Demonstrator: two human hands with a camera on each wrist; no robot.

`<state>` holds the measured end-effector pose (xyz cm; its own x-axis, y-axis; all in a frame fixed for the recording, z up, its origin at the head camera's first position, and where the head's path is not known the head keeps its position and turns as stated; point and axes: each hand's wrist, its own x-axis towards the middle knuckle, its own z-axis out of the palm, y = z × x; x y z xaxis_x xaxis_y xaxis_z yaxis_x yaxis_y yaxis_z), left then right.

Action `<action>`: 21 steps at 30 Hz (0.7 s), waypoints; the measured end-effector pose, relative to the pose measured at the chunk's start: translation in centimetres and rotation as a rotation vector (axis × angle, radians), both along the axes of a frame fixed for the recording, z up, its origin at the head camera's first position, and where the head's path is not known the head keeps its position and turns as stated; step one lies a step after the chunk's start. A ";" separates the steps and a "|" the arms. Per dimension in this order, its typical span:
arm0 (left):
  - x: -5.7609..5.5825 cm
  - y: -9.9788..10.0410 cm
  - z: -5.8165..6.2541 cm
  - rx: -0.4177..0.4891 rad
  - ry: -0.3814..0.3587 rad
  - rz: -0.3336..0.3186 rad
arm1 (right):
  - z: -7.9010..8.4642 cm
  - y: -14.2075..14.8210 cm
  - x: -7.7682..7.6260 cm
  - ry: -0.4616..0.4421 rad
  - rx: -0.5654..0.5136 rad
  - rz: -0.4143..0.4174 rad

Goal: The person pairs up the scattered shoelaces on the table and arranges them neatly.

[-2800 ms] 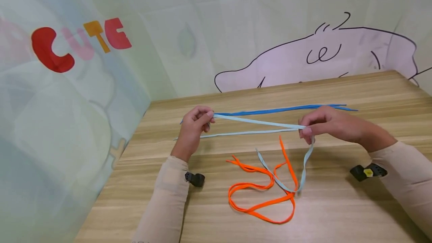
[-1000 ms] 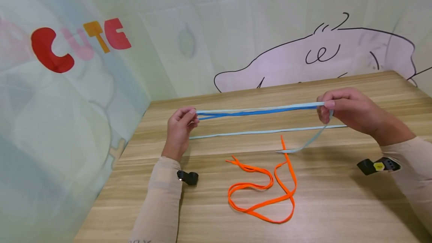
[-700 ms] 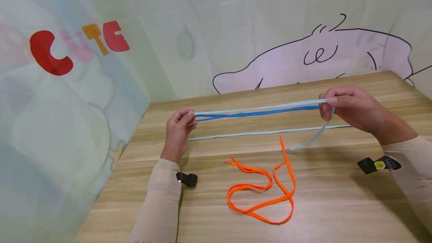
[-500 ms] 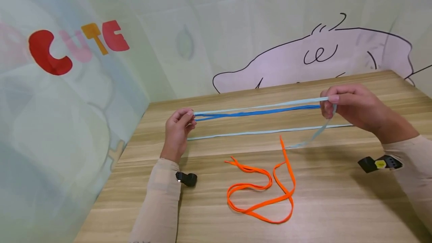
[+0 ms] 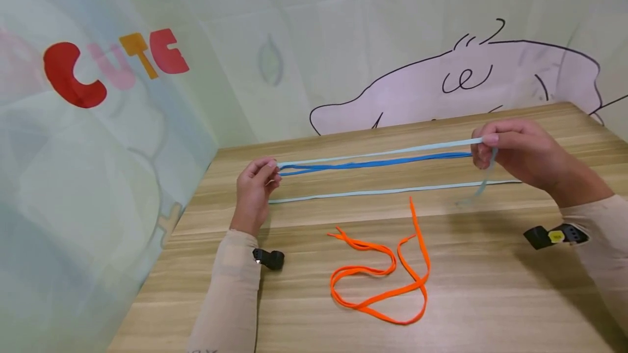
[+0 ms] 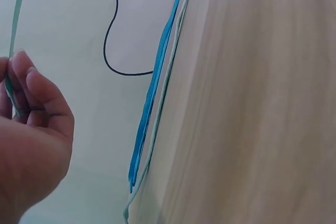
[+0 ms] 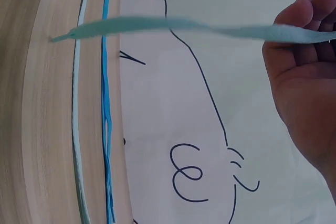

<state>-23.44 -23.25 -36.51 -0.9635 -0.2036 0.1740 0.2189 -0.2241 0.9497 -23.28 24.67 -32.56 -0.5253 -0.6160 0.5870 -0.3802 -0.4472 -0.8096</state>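
Left hand [image 5: 255, 184] and right hand [image 5: 520, 152] pinch a pale lace [image 5: 432, 147] taut. Blue lace [image 5: 402, 161] lies straight; orange lace [image 5: 392, 294], six o'clock, lies looped.

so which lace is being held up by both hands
The pale blue lace stretched between the left hand and right hand, raised above the table. The other pale blue length, the blue lace and the orange lace lie on it.

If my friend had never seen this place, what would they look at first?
Probably the bright orange lace, lying in loops on the table in front of the person. Next might be the pale lace stretched between the left hand and right hand. The colourful letters spelling CUTE stand out too, on the left wall.
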 end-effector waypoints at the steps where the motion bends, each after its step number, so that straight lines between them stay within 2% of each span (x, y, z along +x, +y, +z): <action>1: 0.0 -0.1 0.0 0.005 -0.003 0.009 | 0.0 0.0 0.0 -0.002 0.003 -0.007; 13: -0.2 -1.0 -0.3 0.007 -0.041 0.081 | -0.6 1.4 -0.6 -0.035 0.018 -0.061; 17: -0.2 -1.2 -0.3 -0.009 -0.069 0.080 | -0.8 2.2 -0.8 -0.043 0.022 -0.067; 21: -0.2 -1.6 -0.2 -0.026 -0.115 0.062 | -1.0 2.8 -1.0 -0.030 0.074 -0.084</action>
